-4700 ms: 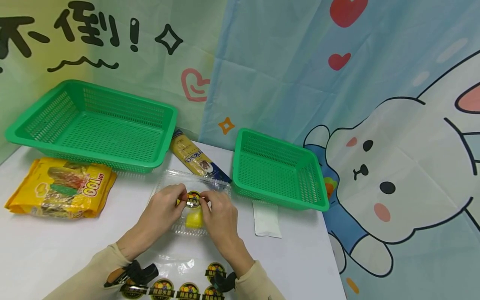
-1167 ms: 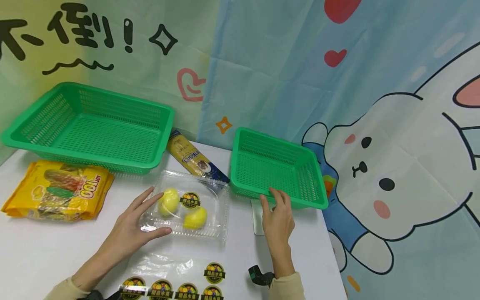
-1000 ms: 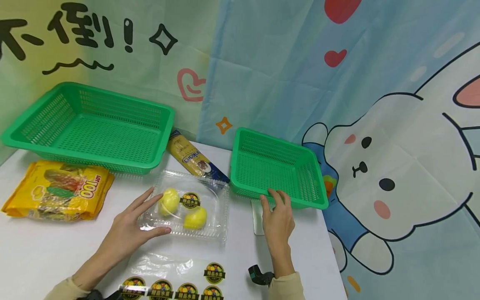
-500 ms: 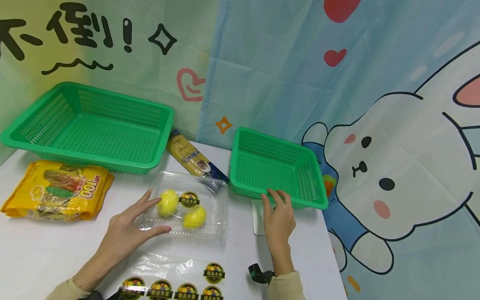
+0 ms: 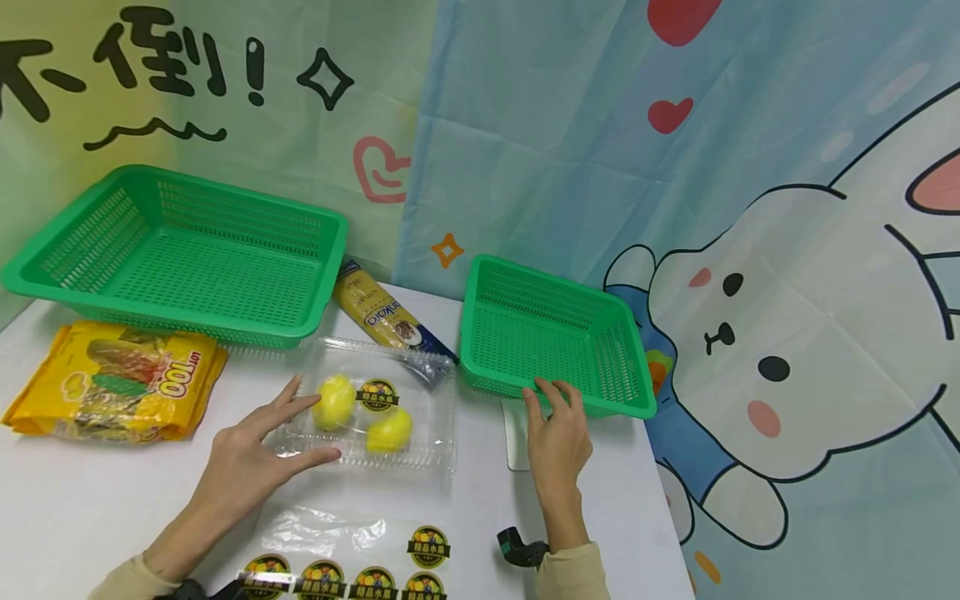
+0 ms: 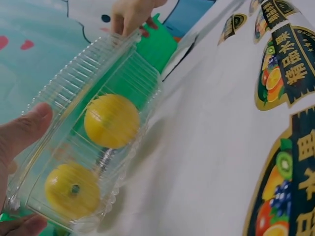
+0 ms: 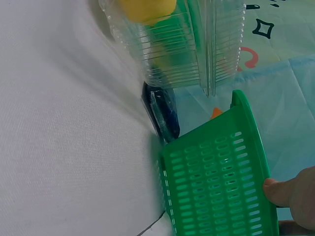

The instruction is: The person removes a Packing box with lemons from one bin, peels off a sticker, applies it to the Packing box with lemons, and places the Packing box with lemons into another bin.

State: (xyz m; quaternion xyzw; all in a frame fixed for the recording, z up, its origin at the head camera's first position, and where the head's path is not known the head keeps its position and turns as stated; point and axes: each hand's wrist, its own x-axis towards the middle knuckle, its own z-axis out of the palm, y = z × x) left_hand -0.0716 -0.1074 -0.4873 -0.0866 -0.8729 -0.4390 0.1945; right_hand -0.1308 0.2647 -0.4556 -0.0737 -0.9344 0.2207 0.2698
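My left hand (image 5: 251, 454) holds the left end of a clear plastic clamshell box (image 5: 431, 433), thumb and fingers spread across it. Two yellow lemons, one on the left (image 5: 335, 402) and one nearer the front (image 5: 389, 430), show through the plastic. A round black fruit sticker (image 5: 377, 395) is on the lid. In the left wrist view the shut box (image 6: 142, 73) casts a shadow on the table, apparently a little raised. My right hand (image 5: 558, 442) grips the front rim of the smaller green basket (image 5: 555, 333); its thumb (image 7: 280, 191) shows at that rim in the right wrist view.
A larger green basket (image 5: 225, 267) stands at the back left, behind a yellow snack bag (image 5: 123, 383). A gold-and-blue pasta packet (image 5: 386, 312) lies between the baskets. A sheet of stickers (image 5: 330, 529) lies in front. A white packet (image 5: 516, 437) sits partly under the smaller basket.
Earlier, both hands held the sticker at the lid. Since then, the left hand moved to the box's end and the right to the basket rim. The box has just shifted slightly away from me.
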